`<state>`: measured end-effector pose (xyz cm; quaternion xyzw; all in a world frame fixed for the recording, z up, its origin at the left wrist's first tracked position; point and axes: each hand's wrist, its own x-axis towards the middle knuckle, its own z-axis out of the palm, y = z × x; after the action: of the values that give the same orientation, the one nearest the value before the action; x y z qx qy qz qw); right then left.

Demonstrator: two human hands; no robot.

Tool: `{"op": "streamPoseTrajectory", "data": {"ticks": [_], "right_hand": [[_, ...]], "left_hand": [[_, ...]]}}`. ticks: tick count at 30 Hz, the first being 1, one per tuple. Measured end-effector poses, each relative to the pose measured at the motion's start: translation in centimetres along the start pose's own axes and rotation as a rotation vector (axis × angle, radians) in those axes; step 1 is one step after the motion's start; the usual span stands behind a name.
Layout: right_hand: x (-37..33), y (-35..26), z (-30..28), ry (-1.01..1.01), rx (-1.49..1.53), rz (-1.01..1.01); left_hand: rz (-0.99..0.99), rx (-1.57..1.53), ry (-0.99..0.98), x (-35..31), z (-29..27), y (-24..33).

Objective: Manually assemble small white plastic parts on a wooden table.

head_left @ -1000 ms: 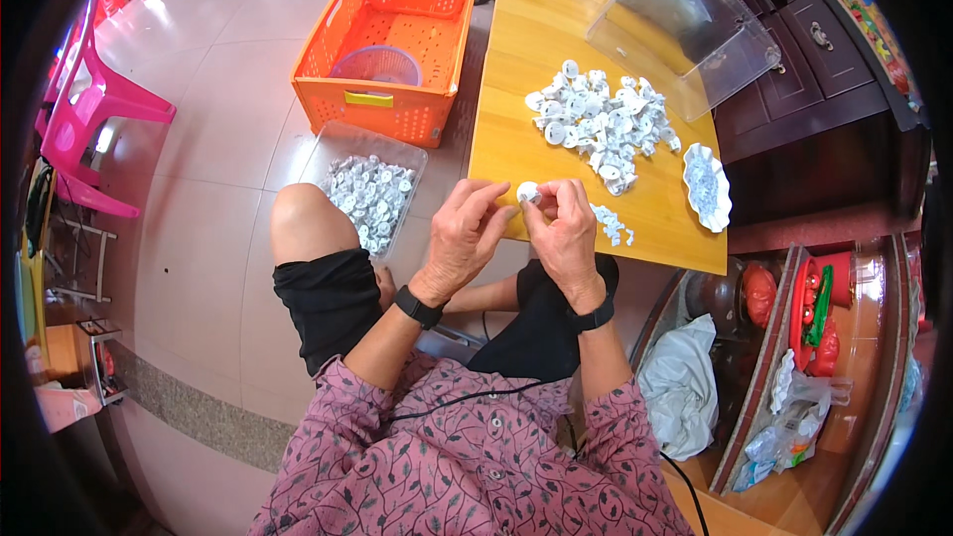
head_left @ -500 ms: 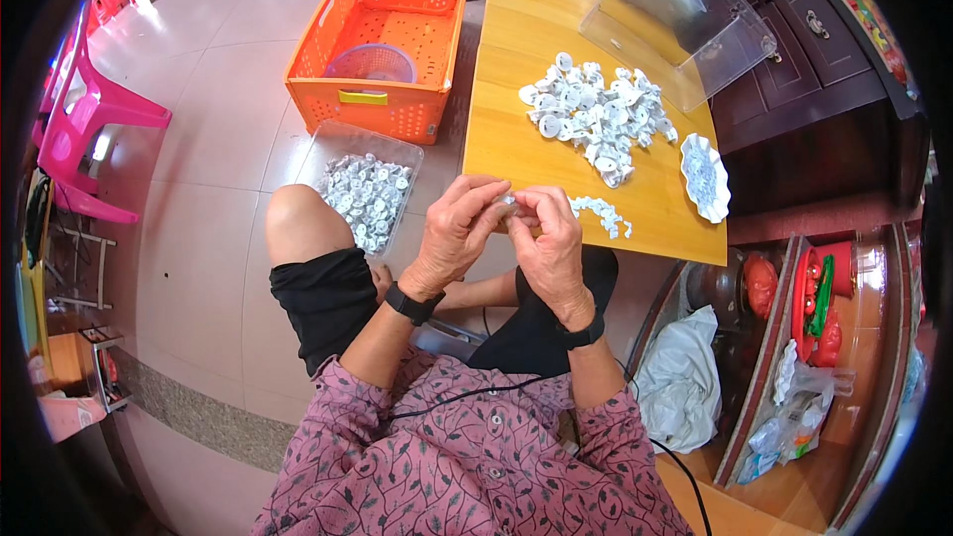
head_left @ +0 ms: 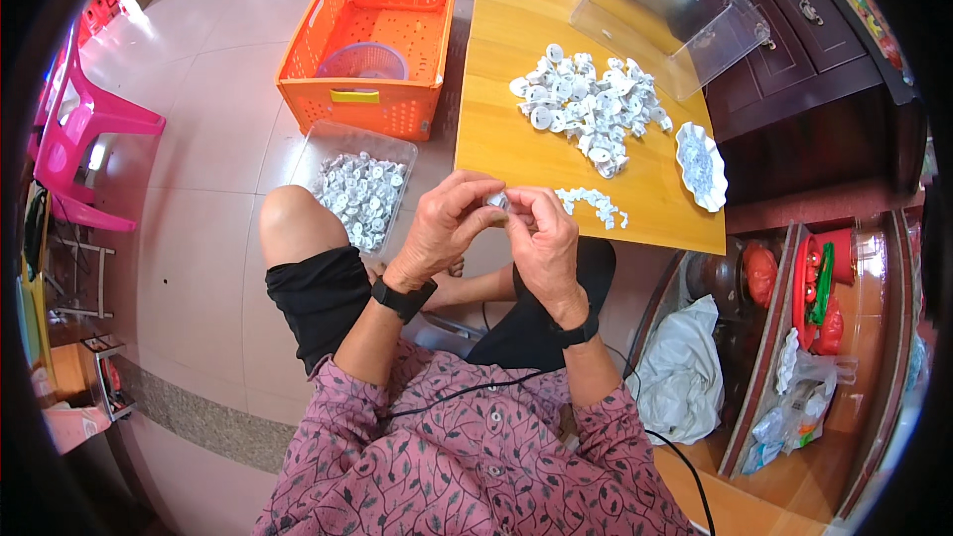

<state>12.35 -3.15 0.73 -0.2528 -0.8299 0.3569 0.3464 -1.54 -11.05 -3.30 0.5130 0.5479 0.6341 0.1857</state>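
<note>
The left hand (head_left: 445,223) and right hand (head_left: 548,240) come together pinching a small white piece (head_left: 497,201), its long axis hidden, just short of the tabletop (head_left: 663,220), with tiny white bits (head_left: 596,204) to the right, a clear bin (head_left: 408,151) leftward, and a white heap (head_left: 588,104) farther off.

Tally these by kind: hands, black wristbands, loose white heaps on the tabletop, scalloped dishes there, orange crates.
Hands: 2 (left hand, right hand)
Black wristbands: 2 (left wristband, right wristband)
Loose white heaps: 2 (large heap, small heap)
Scalloped dish: 1
Orange crate: 1
Total: 8
</note>
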Motion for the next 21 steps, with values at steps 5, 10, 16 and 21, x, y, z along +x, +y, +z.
{"op": "streamPoseTrajectory", "data": {"ticks": [5,10,16,21], "right_hand": [[0.0,-0.6,0.0,-0.001,0.010,0.014],[-0.5,-0.8,-0.3,0.017,0.023,0.021],[-1.9,-1.1,-1.7,0.023,-0.064,0.033],[-4.0,0.6,-3.8,0.078,-0.130,0.104]], "left_hand": [[-0.111,-0.202,-0.041,0.0,-0.2,0.1],[-0.203,-0.350,-0.053,-0.2,-0.1,0.3],[-0.302,-0.519,-0.002,-0.4,0.3,0.0],[-0.358,-0.544,-0.003,-0.3,0.2,0.4]]}}
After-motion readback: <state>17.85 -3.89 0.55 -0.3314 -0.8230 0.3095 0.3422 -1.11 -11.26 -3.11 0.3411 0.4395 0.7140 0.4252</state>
